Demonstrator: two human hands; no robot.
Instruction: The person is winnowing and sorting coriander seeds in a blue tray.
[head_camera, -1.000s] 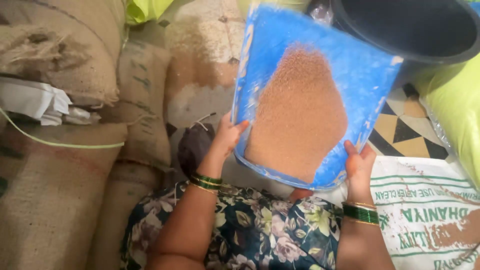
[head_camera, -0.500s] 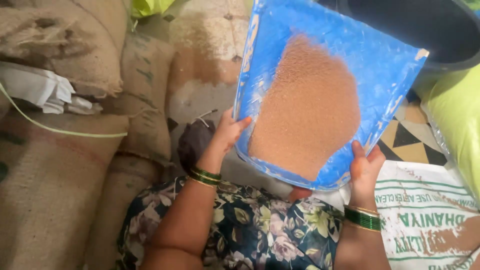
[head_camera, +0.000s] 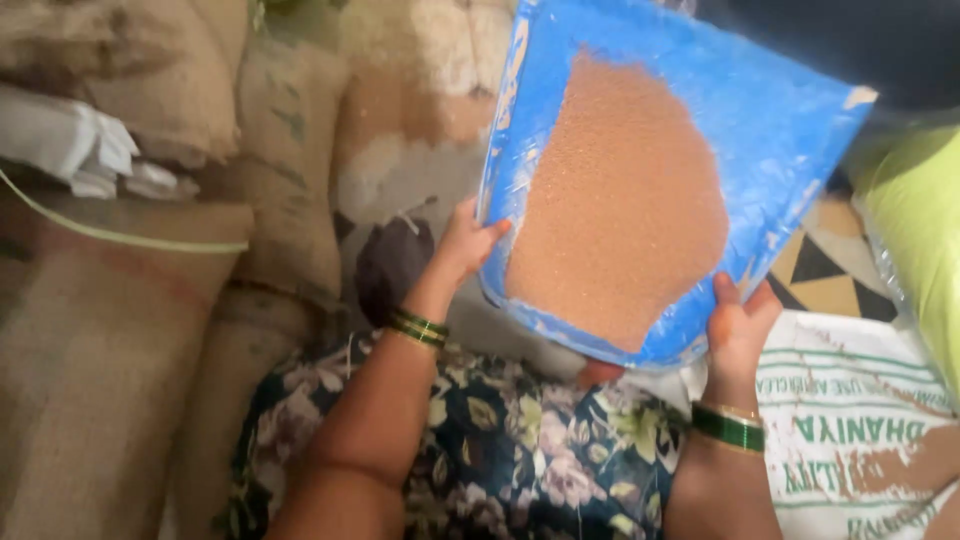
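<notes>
Burlap sacks lie behind; a blue tray of brown grain is gripped by left hand and right hand, fingers clamped on its edges.

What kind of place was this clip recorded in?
Probably a grain store or home storeroom. Burlap sacks are stacked on the left, a printed white sack lies at the right, and the left hand and right hand hold a blue tray of reddish-brown grain.
</notes>
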